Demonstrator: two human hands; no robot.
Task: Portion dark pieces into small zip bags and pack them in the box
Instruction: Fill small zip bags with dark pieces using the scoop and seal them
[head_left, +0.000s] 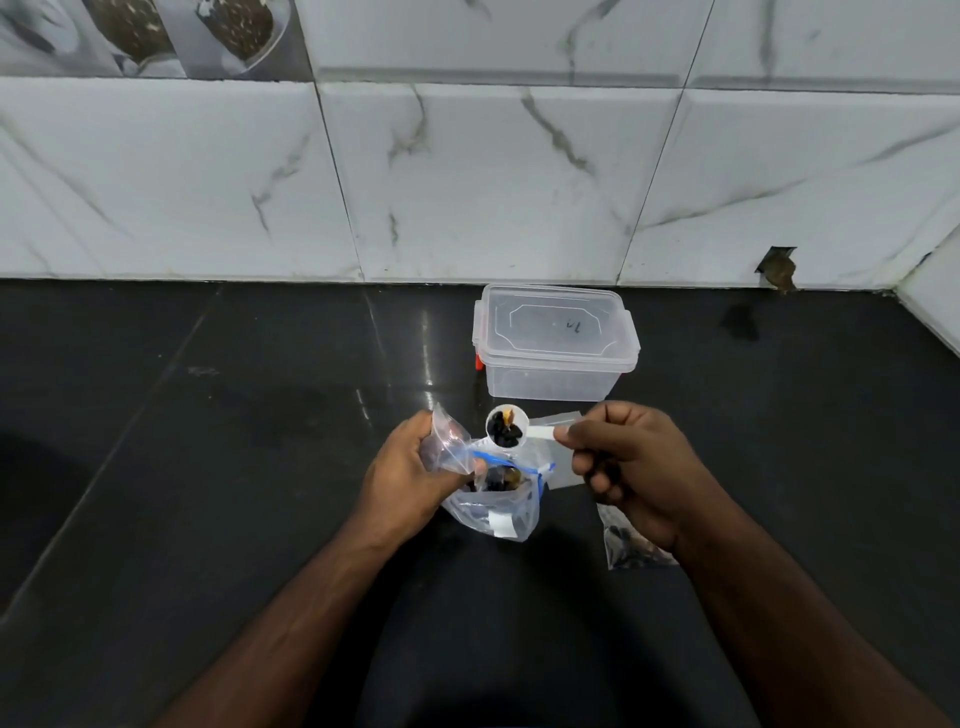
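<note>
Looking down from the head view, I see one scoop (506, 427), white and round, loaded with dark pieces (504, 434) and held level above the big bag (493, 499). The right hand (631, 467) pinches its flat handle between thumb and curled fingers, probably so the load does not spill on the way. The left hand (415, 470) has its fingers curled round a small bag (447, 436) and seems to hold it beside the scoop, its mouth upward, ready to receive the portion (whether this mouth is really open I cannot tell). The big bag has a blue zip, stands open on the counter (208, 441) under both hands, and more dark pieces lie in it.

Counting the things: one scoop, one big bag, one small bag in the hand, one filled bag (631, 545) lying on the counter partly under the right wrist, and one flat empty bag (563, 423) behind the scoop. One box (553, 345) of clear plastic stands behind near the wall, its lid on, so nothing can be packed until it is opened.
</note>
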